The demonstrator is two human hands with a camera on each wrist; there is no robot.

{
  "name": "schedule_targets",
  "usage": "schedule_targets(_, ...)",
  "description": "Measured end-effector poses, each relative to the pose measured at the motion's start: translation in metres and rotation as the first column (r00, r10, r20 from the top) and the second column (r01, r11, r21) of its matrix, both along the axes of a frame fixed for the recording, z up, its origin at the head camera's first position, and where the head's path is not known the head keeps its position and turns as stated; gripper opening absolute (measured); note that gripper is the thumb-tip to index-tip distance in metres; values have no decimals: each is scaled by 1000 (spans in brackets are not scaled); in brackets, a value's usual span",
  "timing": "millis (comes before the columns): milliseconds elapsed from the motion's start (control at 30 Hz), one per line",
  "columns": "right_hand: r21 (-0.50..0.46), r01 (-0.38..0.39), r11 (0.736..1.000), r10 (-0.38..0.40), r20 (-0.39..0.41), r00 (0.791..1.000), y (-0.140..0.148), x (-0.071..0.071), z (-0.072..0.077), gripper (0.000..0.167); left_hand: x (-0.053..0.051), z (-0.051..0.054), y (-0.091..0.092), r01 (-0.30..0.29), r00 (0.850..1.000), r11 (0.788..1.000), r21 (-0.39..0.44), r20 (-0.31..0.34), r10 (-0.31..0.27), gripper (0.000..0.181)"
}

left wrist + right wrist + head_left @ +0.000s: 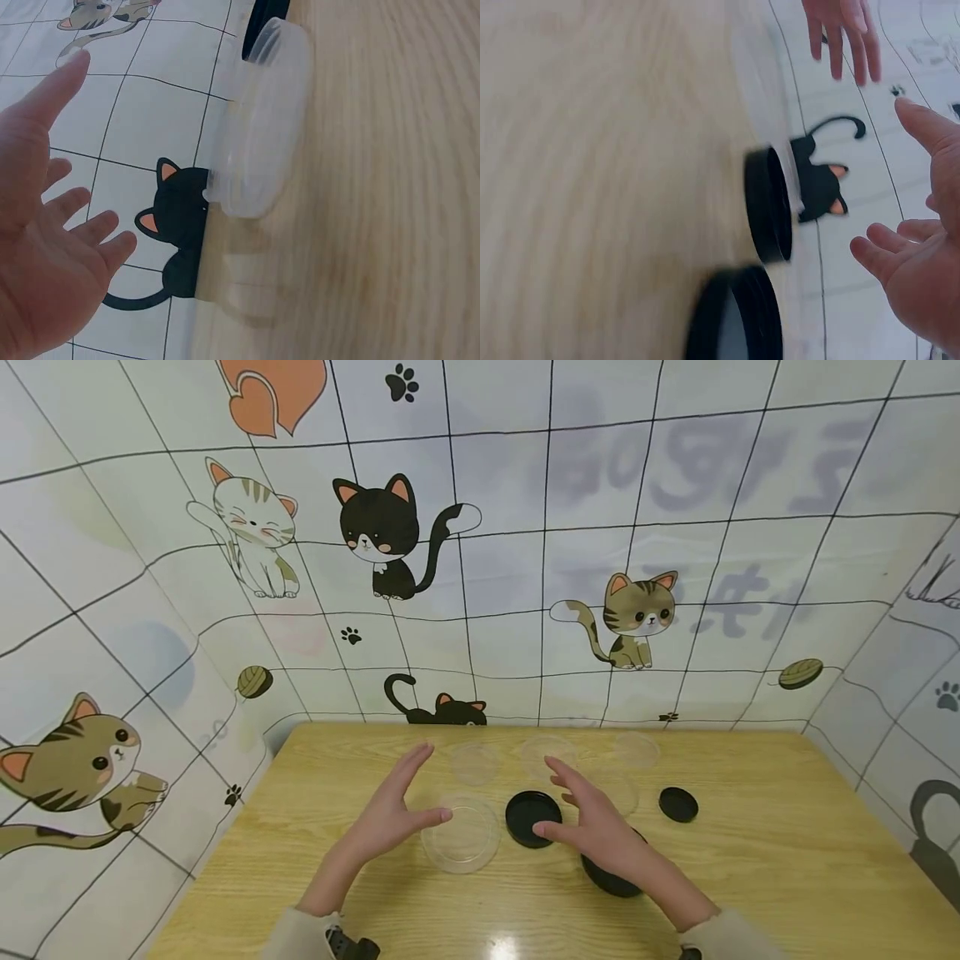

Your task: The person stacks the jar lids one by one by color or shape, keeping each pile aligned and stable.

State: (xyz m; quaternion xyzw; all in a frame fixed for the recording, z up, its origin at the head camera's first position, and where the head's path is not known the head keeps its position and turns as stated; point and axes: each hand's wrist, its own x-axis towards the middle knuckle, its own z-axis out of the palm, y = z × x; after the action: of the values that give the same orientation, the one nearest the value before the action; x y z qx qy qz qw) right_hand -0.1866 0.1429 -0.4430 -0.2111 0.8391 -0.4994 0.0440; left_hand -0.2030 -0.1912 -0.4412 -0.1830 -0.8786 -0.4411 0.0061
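Both hands hover over the wooden table with nothing in them. My left hand point(390, 814) is spread, thumb apart from the fingers, beside a large clear round lid point(461, 835); that clear lid point(262, 124) also shows in the left wrist view. My right hand point(596, 822), its fingers relaxed, is above two black round lids. One black lid point(532, 810) lies left of it, its hollow side up. The larger black lid point(611, 878) is partly hidden under the hand. In the right wrist view a black lid point(766, 204) stands out near the palm, not touching it.
A small black lid point(678, 804) lies farther right. Along the back are several faint clear discs, among them one at left point(474, 763) and one at right point(636, 750). A cat-printed cloth wall point(510, 568) encloses the wooden table point(787, 860) behind and on both sides.
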Motion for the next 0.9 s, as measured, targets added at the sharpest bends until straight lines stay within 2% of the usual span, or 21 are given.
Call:
schedule_targets(167,-37,-75,997,78,95,992,-22,7,-6,93,2,-10,-10,53,993,995,87,101,-61,101)
schedule_targets(400,-94,-191,977,201,118,972,-38,15,-20,91,6,-22,-19,82,982,988,133,160,-103,106)
schedule_targets(500,-76,-201,977,209,115,971,-43,18,-26,90,6,-29,-22,113,972,983,145,190,-139,110)
schedule_targets(667,-39,-174,984,177,121,977,-49,22,-35,93,3,-41,-25,167,954,973,157,223,-200,114)
schedule_targets(900,-73,-167,983,178,175,968,-58,24,-40,98,0,-43,-26,187,950,970,153,221,-218,112)
